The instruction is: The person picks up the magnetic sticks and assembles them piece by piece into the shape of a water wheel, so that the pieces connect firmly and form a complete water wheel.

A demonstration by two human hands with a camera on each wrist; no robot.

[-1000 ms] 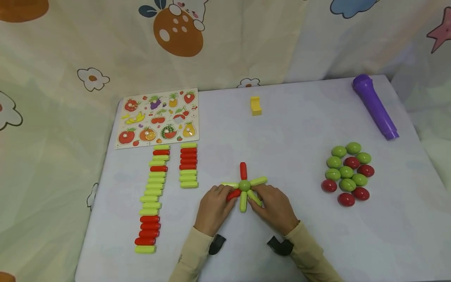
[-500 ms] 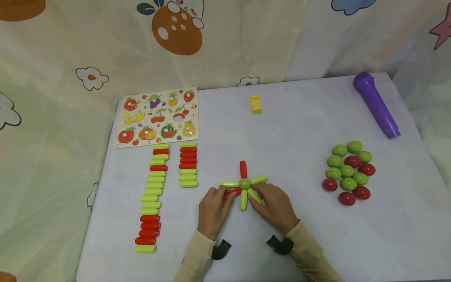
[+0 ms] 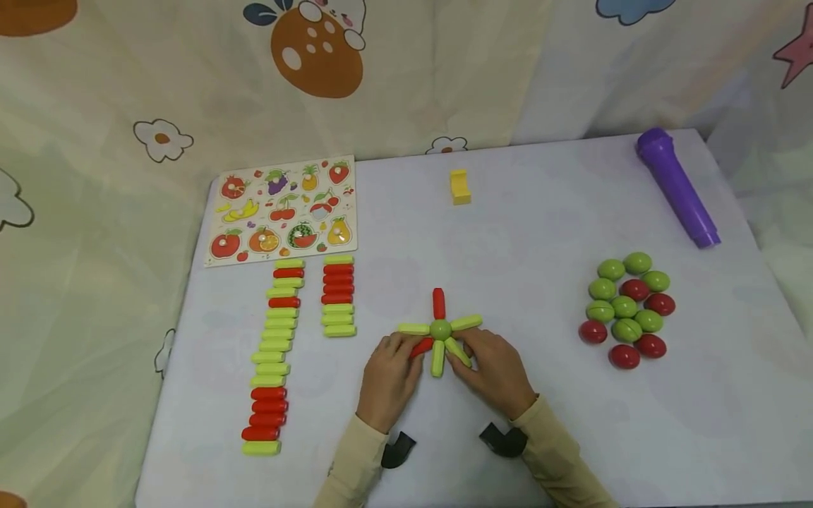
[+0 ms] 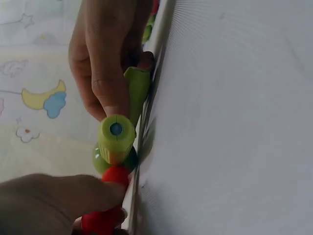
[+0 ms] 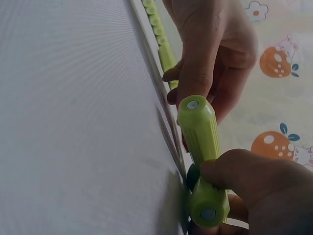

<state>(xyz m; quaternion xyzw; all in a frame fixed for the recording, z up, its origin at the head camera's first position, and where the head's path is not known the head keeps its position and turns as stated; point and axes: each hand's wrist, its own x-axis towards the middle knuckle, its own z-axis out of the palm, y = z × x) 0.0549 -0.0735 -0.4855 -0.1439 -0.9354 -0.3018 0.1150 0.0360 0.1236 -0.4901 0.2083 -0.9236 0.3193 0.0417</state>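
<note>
In the head view a green ball (image 3: 441, 329) lies mid-table with rods spread round it like a star. My left hand (image 3: 389, 381) pinches the lower-left red magnetic rod (image 3: 421, 347) between thumb and fingers, its inner end at the ball. My right hand (image 3: 497, 370) holds the lower-right green magnetic rod (image 3: 459, 352) in the same way. Another green rod (image 3: 437, 358) points toward me between the hands, and a red rod (image 3: 439, 303) points away. The left wrist view shows the held red rod (image 4: 116, 177) against the ball, under my thumb. Round metal inserts show in the rod ends.
Two columns of red and green rods (image 3: 273, 357) (image 3: 339, 289) lie left, below a fruit puzzle board (image 3: 279, 212). Several red and green balls (image 3: 625, 308) cluster right. A purple toy microphone (image 3: 678, 189) and a yellow block (image 3: 460, 187) lie toward the back edge.
My left wrist has shifted slightly right and turned a little, while its fingers stay on the red magnetic rod. The right hand keeps its hold almost unmoved.
</note>
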